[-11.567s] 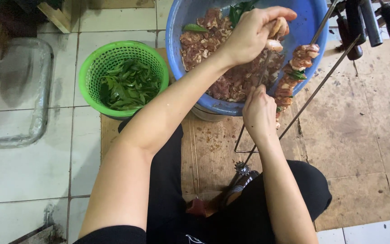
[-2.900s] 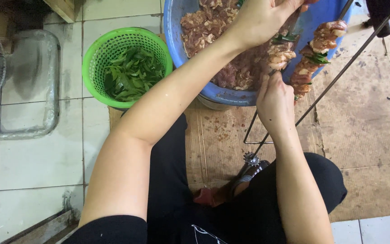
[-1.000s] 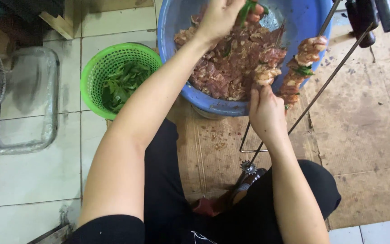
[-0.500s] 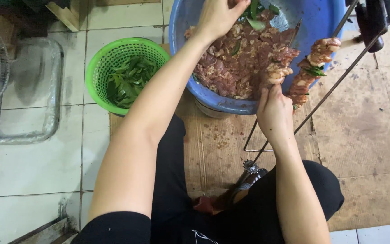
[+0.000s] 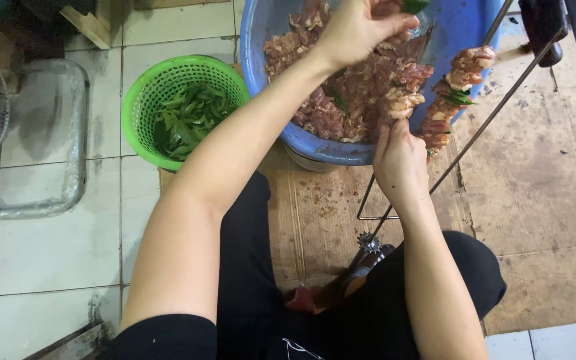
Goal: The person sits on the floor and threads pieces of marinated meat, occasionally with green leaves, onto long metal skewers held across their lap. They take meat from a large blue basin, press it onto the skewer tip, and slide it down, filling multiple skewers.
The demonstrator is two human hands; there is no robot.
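Left hand (image 5: 361, 27) up at twelve o'clock over the blue basin (image 5: 261, 87), fingers curled and drawn together around a bit of marinated meat, with a green leaf (image 5: 413, 5) poking out past the fingertips at the top edge. Right hand (image 5: 400, 160) lower, near one o'clock from the knees, fingers closed in a pinch around the metal skewer (image 5: 488, 120) just below the threaded meat chunks (image 5: 455, 93), which run on up toward two o'clock with a leaf tucked between them. Skewer handle end braced down near six o'clock at the lap, by a small toothed metal fitting (image 5: 369, 242). Raw meat (image 5: 348, 100) heaped in the basin, directly behind the skewer hand. Green perforated basket (image 5: 181, 107) of leaves at ten o'clock, just beside the basin, standing on the tile floor (image 5: 55, 253); clear plastic tray (image 5: 35, 140) farther out at nine o'clock; brown cardboard (image 5: 535, 187) spread at three o'clock. Judging by this, best done by keeping the right-hand pinch firm and close to the last chunk, holding the rod steady against the lap, folding leaf against meat before pushing on, and pressing each piece snug to the one before, fingertips kept clear of the point.
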